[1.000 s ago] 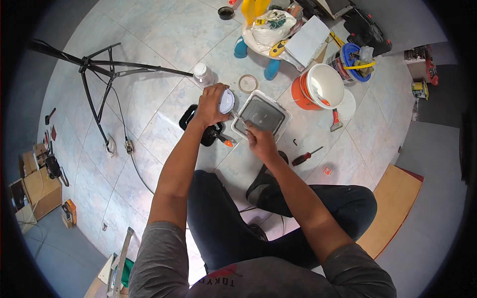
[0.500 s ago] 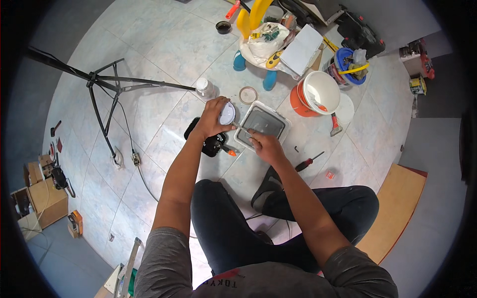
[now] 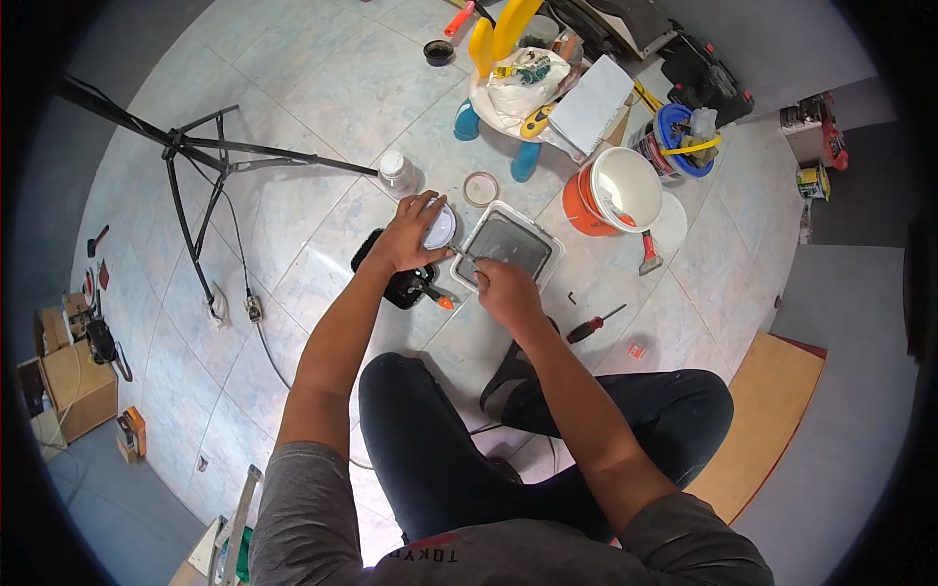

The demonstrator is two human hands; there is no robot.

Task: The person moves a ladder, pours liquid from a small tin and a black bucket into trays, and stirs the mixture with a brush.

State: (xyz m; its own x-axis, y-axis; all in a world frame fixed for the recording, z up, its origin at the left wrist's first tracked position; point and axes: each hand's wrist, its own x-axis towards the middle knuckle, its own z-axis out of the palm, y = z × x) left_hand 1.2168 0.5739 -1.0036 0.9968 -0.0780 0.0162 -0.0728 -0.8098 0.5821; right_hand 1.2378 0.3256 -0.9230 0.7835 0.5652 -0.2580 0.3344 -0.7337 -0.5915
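Observation:
My left hand [image 3: 405, 237] is closed round the side of a small round can with a pale lid [image 3: 442, 227], its fingers on the far rim and thumb on the near side. In my right hand [image 3: 506, 291] is a slim metal tool [image 3: 463, 255], whose tip meets the can's near right edge; its handle is hidden in my fist, so I cannot tell its exact kind. Beside the can stands a white rectangular tub [image 3: 558, 251] with a grey surface inside. Partly under my left wrist lies a black tray [image 3: 403, 293] with an orange-tipped tool [image 3: 445, 302] in it.
A clear jar with a white lid [image 3: 393, 166] and a tape roll [image 3: 481, 188] are beyond the can. To the right are an orange bucket [image 3: 578, 210], a scraper [image 3: 650, 256] and a screwdriver [image 3: 592, 326]. Black tripod legs [image 3: 264, 156] spread at left; a cluttered stool [image 3: 513, 103] stands ahead.
The whole view has shifted slightly. My right hand and the tool have stayed at the can's edge, and my left hand keeps its hold on the can.

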